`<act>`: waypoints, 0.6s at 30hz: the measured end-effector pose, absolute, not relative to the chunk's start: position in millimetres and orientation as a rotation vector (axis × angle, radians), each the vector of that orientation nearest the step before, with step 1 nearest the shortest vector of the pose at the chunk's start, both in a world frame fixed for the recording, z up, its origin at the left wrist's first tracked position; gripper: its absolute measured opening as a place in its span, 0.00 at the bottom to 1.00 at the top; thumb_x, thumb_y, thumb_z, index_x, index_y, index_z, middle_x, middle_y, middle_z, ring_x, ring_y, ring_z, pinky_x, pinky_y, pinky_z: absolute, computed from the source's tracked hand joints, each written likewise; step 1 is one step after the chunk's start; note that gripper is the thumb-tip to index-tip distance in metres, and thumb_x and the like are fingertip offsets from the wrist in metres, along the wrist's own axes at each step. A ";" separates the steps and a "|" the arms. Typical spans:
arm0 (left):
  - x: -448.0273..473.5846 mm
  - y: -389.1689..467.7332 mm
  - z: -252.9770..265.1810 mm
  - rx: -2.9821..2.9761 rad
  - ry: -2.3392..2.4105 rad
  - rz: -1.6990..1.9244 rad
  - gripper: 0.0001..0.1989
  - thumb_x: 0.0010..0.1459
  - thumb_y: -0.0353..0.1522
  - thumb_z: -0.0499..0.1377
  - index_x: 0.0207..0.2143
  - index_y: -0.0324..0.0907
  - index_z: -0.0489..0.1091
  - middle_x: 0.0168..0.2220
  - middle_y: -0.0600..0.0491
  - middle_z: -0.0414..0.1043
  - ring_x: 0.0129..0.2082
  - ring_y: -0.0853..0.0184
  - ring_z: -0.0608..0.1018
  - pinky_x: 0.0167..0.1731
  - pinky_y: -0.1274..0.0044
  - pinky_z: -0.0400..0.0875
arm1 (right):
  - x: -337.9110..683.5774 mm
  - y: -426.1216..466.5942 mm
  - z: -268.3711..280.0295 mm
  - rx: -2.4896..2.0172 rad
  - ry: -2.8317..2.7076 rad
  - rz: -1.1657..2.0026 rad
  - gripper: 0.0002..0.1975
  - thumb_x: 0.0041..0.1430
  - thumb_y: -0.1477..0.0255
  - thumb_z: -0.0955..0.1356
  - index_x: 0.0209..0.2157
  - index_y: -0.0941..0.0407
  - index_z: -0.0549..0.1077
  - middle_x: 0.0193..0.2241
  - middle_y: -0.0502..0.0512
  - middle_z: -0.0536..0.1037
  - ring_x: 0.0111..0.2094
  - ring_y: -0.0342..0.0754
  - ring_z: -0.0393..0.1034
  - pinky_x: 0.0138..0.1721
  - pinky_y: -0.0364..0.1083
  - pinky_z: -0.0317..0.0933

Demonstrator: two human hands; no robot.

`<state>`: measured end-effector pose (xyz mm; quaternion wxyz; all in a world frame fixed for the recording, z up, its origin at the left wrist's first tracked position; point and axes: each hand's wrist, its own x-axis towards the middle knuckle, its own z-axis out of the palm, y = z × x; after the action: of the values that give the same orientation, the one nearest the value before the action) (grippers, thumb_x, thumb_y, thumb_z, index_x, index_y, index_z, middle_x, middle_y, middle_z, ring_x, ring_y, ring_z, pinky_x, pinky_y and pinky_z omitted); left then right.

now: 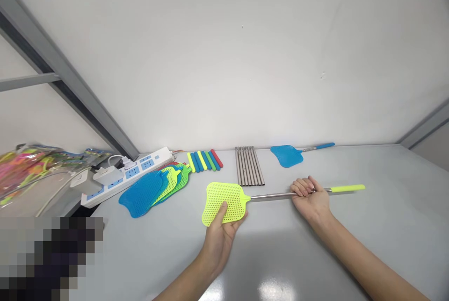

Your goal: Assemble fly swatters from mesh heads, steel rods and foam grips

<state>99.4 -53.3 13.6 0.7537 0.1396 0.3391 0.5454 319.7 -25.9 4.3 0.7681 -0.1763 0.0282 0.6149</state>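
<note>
A yellow fly swatter (228,198) with a perforated head, a metal rod and a yellow handle lies level across both hands, above the grey table. My left hand (221,238) grips its head, thumb on top and fingers underneath. Around the metal rod, near the handle end, my right hand (312,200) is closed. Behind them a blue fly swatter (287,156) with a blue handle rests near the wall. A row of several metal rods (249,165) lies at the middle back. To their left are several coloured handles (205,161) in yellow, blue, green and red.
Loose swatter heads (143,193) in blue, yellow and green overlap at the left. Beside them runs a white power strip (131,175) with plugged-in adapters and cables. Clear plastic packaging (31,165) with colourful contents sits at the far left. A wall (245,58) closes off the grey table (393,226).
</note>
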 end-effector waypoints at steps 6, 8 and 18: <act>99.2 -50.9 13.8 0.354 0.644 1.016 0.20 0.53 0.31 0.53 0.50 0.41 0.57 0.51 0.47 0.60 0.49 0.60 0.65 0.51 0.67 0.58 | 320.0 -25.1 3.9 -0.416 -0.028 1.254 0.15 0.51 0.77 0.58 0.16 0.56 0.46 0.12 0.42 0.45 0.11 0.36 0.43 0.12 0.37 0.46; 99.3 -50.7 13.6 0.366 0.638 1.020 0.21 0.53 0.31 0.52 0.51 0.42 0.56 0.52 0.48 0.59 0.49 0.60 0.65 0.51 0.68 0.57 | 319.4 -25.2 3.5 -0.413 -0.017 1.253 0.15 0.51 0.77 0.58 0.16 0.56 0.46 0.12 0.42 0.45 0.11 0.35 0.43 0.12 0.37 0.45; 99.5 -52.2 17.9 0.374 0.621 1.033 0.24 0.54 0.31 0.51 0.54 0.44 0.51 0.52 0.48 0.59 0.49 0.61 0.65 0.52 0.68 0.56 | 311.7 -30.0 6.2 -0.396 0.090 1.234 0.15 0.52 0.79 0.57 0.16 0.56 0.46 0.11 0.42 0.46 0.11 0.35 0.43 0.11 0.37 0.44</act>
<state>99.5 -52.2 17.9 0.8073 0.1750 0.2903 0.4830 311.7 -30.0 6.2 0.7963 -0.1842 0.0419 0.5747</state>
